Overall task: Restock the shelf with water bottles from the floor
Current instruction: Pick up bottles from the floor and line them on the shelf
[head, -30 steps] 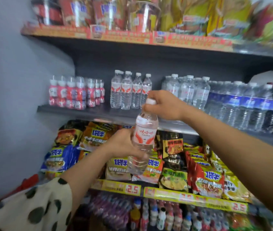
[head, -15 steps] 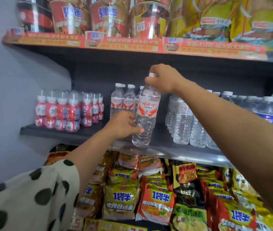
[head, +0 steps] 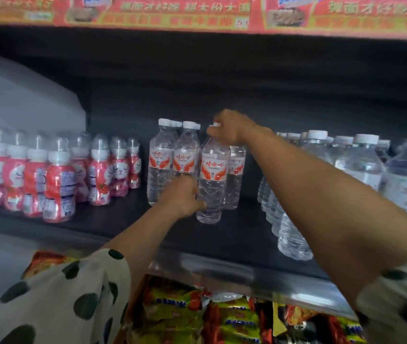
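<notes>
A clear water bottle (head: 213, 180) with a red-and-white label stands upright on the dark shelf (head: 113, 219), in front of a row of matching bottles (head: 172, 160). My right hand (head: 227, 127) grips its white cap from above. My left hand (head: 185, 194) wraps the lower body of the same bottle from the left. Whether the bottle's base touches the shelf board is hard to tell.
Pink bottled drinks (head: 56, 177) crowd the shelf's left end. Larger clear water bottles (head: 346, 175) fill the right side. A red price strip (head: 197, 13) edges the shelf above. Snack packets (head: 197, 316) lie on the tier below.
Both hands carried the bottle up from in front of the snack tier and further onto the water shelf, beside the matching bottles. The camera moved closer and higher.
</notes>
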The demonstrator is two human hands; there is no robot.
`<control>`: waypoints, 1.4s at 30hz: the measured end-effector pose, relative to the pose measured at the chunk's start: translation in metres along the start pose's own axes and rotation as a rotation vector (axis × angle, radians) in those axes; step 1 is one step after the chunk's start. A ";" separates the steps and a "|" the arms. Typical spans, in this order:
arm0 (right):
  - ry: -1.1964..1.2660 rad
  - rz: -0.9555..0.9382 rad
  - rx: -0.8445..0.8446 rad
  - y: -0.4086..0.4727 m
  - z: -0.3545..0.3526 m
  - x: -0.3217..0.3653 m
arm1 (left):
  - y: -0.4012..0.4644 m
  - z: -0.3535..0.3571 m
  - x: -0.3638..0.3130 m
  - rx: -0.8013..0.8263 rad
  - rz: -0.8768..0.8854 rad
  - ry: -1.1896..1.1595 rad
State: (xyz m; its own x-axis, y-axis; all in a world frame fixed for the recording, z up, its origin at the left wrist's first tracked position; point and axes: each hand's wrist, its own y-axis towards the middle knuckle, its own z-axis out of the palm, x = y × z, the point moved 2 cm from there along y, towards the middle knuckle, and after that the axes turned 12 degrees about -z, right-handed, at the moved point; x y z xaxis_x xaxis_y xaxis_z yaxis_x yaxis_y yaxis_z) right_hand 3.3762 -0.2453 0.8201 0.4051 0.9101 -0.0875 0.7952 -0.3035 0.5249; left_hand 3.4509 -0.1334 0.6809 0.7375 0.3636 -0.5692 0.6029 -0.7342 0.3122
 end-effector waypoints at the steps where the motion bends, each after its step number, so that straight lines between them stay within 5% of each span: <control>1: 0.009 -0.006 0.002 0.005 0.003 -0.002 | 0.006 0.003 0.002 -0.009 -0.007 0.007; 12: 0.088 -0.013 0.032 0.039 0.026 -0.021 | 0.036 0.014 0.011 -0.097 0.000 0.020; 28: 0.166 0.107 0.061 0.027 0.015 -0.017 | 0.025 0.003 0.007 -0.019 -0.031 -0.023; 38: -0.029 -0.006 0.140 -0.090 -0.016 0.070 | -0.062 -0.057 -0.002 -0.107 0.039 0.100; 42: -0.057 -0.066 0.283 -0.181 -0.005 0.124 | -0.137 -0.060 0.006 -0.001 0.063 0.245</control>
State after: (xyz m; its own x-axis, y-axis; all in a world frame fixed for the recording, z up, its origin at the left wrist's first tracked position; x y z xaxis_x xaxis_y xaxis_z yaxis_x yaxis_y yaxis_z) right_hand 3.2806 -0.0757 0.7189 0.3666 0.9156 -0.1651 0.9117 -0.3182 0.2598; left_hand 3.3907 0.0039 0.6808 0.8254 0.4450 -0.3475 0.5534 -0.7596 0.3417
